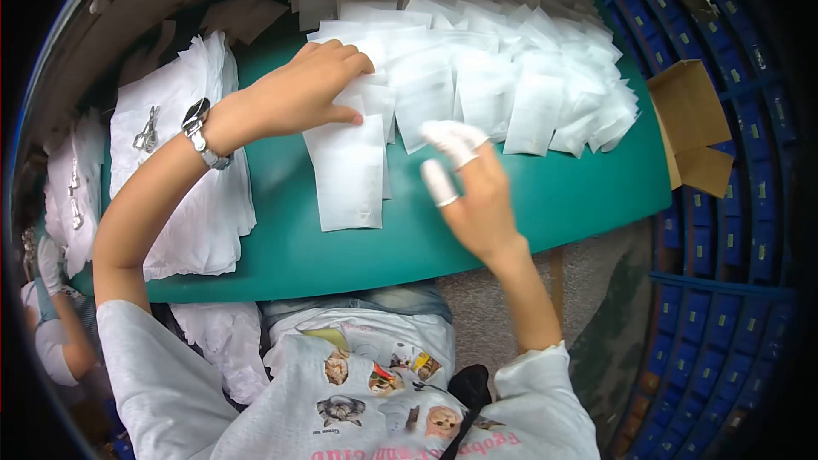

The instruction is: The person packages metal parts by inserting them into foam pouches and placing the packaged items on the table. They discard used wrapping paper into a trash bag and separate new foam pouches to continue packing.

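We see a flat white rectangular fabric pouch [349, 175] lying on the green table top [562, 196], near the middle and just in front of the big heap of similar white pouches [503, 68] that fills the far right part of the surface. Our left hand [311, 89] rests flat on the far end of that pouch, its fingers stretched out and pressing down rather than gripping, the thumb laid along the pouch's upper edge. Our right hand [473, 192] hovers just to the right of the pouch, loosely open and holding nothing, with white rubber finger cots [439, 183] on at least two fingers. A silver wristwatch [200, 132] sits on the left wrist. Farther left lies a thick stack of white sheets [209, 221]. At the right edge of the table stands an open brown cardboard box [690, 123].
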Demonstrator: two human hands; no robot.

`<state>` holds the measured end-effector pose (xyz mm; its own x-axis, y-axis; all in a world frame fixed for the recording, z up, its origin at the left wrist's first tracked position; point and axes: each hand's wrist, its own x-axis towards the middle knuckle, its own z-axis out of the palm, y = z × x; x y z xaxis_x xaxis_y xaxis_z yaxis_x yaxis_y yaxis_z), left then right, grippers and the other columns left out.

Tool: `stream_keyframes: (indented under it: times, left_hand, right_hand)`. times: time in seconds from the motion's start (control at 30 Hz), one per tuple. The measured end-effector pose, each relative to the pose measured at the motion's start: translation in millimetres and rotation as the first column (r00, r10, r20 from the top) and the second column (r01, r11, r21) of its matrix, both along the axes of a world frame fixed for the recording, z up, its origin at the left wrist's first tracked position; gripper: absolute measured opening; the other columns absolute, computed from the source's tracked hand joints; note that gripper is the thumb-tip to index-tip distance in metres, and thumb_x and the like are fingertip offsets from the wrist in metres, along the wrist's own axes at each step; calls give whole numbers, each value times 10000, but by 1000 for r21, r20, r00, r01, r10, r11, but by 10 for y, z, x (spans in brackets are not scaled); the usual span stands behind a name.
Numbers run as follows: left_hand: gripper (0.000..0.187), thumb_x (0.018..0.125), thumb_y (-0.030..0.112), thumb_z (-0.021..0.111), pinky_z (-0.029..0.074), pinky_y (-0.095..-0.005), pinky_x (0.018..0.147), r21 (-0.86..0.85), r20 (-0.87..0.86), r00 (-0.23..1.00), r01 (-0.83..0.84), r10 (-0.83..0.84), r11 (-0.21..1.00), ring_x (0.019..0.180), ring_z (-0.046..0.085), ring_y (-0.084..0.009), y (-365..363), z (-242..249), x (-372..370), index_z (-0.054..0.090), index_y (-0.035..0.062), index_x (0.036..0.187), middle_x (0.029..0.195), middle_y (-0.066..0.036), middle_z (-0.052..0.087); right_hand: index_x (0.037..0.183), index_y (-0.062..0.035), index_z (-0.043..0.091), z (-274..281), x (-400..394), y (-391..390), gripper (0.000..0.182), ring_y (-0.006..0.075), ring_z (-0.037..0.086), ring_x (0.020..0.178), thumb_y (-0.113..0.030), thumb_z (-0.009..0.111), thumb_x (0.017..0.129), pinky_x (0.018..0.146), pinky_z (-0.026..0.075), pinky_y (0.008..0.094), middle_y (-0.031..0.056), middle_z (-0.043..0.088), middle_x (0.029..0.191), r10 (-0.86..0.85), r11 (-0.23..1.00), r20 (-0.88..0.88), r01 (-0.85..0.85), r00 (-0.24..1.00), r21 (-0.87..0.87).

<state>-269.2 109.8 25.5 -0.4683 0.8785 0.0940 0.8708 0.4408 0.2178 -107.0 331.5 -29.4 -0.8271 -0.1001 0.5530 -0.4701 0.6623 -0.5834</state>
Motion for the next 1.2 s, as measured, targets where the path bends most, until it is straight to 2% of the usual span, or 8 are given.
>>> stream_keyframes:
  times: [0.1, 0.27, 0.4, 0.53, 0.63, 0.83, 0.93, 1.2]
  left_hand:
    - [366, 841, 197, 721, 477, -430, 862, -96, 224, 969, -82, 102, 992, 950, 599, -386, 79, 69, -68, 621, -55, 1086, 986, -217, 652]
    - [320, 864, 248, 679, 463, -470, 736, -108, 232, 971, -27, 52, 994, 800, 600, -403, 45, -4, -210, 604, -63, 870, 821, -244, 621]
    - [354, 868, 262, 679, 446, -481, 697, -87, 221, 973, -44, 62, 995, 749, 572, -400, 39, -94, -258, 555, -56, 773, 786, -245, 596]
    - [432, 826, 326, 729, 462, -442, 700, -182, 347, 918, -132, 189, 974, 752, 607, -359, 12, 43, -128, 570, -68, 904, 798, -230, 618]
    - [531, 792, 310, 766, 489, -418, 733, -245, 403, 904, -43, 142, 969, 832, 646, -346, -60, 87, -144, 584, -96, 1083, 892, -243, 654]
    - [690, 713, 207, 810, 501, -416, 918, -65, 343, 937, -55, 74, 996, 1078, 630, -358, -119, -128, -163, 561, -67, 1296, 1094, -262, 664]
    - [663, 729, 200, 797, 482, -423, 953, -36, 223, 951, -210, 212, 977, 1118, 610, -358, -77, -52, -205, 567, -53, 1297, 1133, -247, 660]
    - [657, 750, 230, 793, 502, -416, 939, -144, 219, 919, -300, 326, 943, 1105, 621, -361, -29, 75, -417, 569, -49, 1302, 1131, -233, 668]
  right_hand:
    - [1212, -43, 631, -36, 92, -426, 409, 333, 573, 1054, -50, 710, 811, 899, 506, 403, 172, 571, 1195, 148, 985, 4, -148, 989, 87]
    - [1232, -96, 641, -303, 83, -721, 458, 307, 559, 1012, -26, 727, 788, 874, 517, 378, 136, 549, 1186, 208, 936, 132, -236, 969, 261]
    - [1244, -41, 611, -229, 58, -747, 479, 333, 548, 1082, 8, 679, 773, 897, 520, 393, 173, 519, 1222, 231, 953, 273, -273, 934, 130]
    - [1246, -30, 608, -80, 81, -679, 478, 334, 538, 1120, 46, 656, 777, 914, 518, 393, 176, 509, 1241, 259, 947, 368, -310, 893, 86]
    - [1244, -19, 612, -77, 96, -661, 484, 353, 525, 1149, 52, 652, 768, 919, 516, 404, 188, 514, 1264, 248, 934, 295, -309, 923, 181]
    - [1244, 20, 605, -77, 102, -706, 483, 410, 496, 1172, 51, 612, 762, 934, 512, 435, 237, 494, 1319, 103, 906, 151, -155, 983, 394]
    - [1248, 37, 596, -126, -46, -695, 485, 415, 480, 1190, 52, 597, 763, 940, 511, 437, 249, 476, 1336, 65, 913, 121, -108, 990, 393]
    - [1233, 56, 597, -104, -390, -692, 477, 396, 492, 1152, 39, 604, 757, 904, 521, 417, 241, 477, 1320, 26, 850, -18, -12, 999, 527]
